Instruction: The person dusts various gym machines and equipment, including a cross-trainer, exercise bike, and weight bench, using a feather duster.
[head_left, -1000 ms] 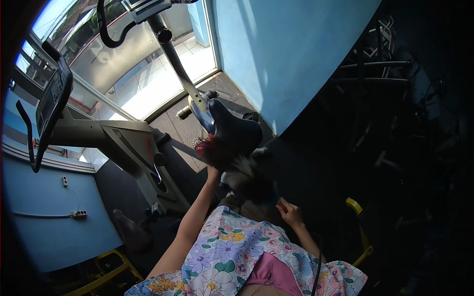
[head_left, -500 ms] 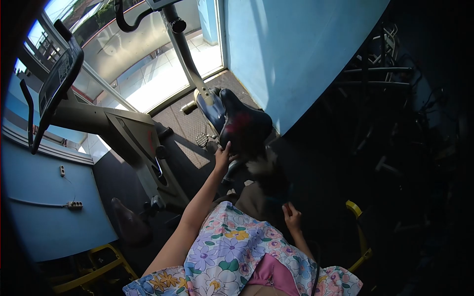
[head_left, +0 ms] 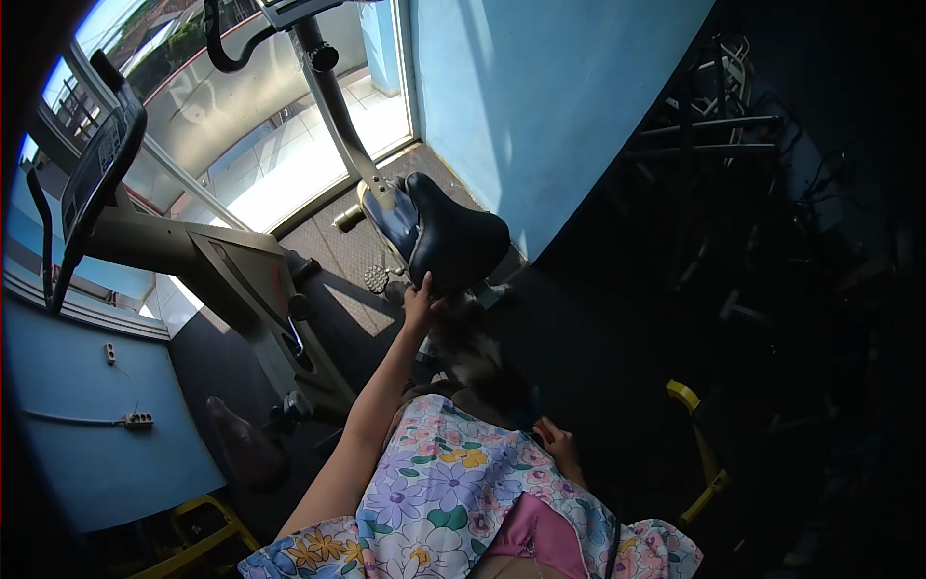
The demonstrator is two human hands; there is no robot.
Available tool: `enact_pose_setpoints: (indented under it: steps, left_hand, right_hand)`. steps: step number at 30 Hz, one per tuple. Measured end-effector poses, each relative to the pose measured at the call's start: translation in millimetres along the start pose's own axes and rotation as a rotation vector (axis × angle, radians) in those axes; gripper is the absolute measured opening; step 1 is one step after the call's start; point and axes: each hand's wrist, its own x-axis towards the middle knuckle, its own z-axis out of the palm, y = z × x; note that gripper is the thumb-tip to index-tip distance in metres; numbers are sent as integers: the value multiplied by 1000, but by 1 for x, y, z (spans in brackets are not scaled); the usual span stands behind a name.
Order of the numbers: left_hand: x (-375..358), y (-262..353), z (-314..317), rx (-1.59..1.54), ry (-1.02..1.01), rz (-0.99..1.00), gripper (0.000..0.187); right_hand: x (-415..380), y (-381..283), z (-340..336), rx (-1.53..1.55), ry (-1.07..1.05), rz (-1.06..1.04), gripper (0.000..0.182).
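Observation:
A black exercise bike seat (head_left: 458,236) is in front of me. My left hand (head_left: 421,307) grips its near edge, thumb on top and the other fingers mostly hidden below. My right hand (head_left: 557,444), low by the hem of my floral top, is closed around the handle of a feather duster (head_left: 473,359). The duster's dark and pale feathers are blurred and hang just below the seat, apart from its top. A blue part (head_left: 531,410) of the duster shows near my fingers.
Another exercise bike (head_left: 231,265) stands at left near the window. A blue wall (head_left: 531,106) rises beyond the seat. Wall sockets (head_left: 138,421) are at left. Yellow frames (head_left: 699,444) flank me, and metal gym equipment (head_left: 714,145) stands in shadow at right.
The duster has moved off the seat, down toward me, and my right hand has drawn back lower. My left hand stays on the seat. The whole view has shifted slightly.

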Motion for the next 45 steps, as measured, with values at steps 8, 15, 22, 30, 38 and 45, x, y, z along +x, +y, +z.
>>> enact_pose_setpoints:
  steps: [8, 15, 22, 30, 38, 45]
  left_hand:
    - [-2, -2, 7, -20, 28, 48, 49]
    - [4, -12, 2, -15, 36, 65, 52]
    - [5, -6, -2, 327, 130, -49, 57]
    - [0, -8, 6, 141, 93, -19, 66]
    - [-1, -4, 3, 92, 41, -14, 61]
    - [-6, 2, 8, 91, 51, -89, 59]
  right_hand:
    - [19, 1, -9, 120, 120, 28, 38]
    - [42, -5, -12, 43, 32, 37, 42]
    - [62, -29, -2, 111, 63, -43, 37]
    - [56, -24, -12, 97, 86, -173, 36]
    - [48, -19, -8, 104, 131, -190, 33]
    - [44, -27, -14, 70, 95, -194, 32]
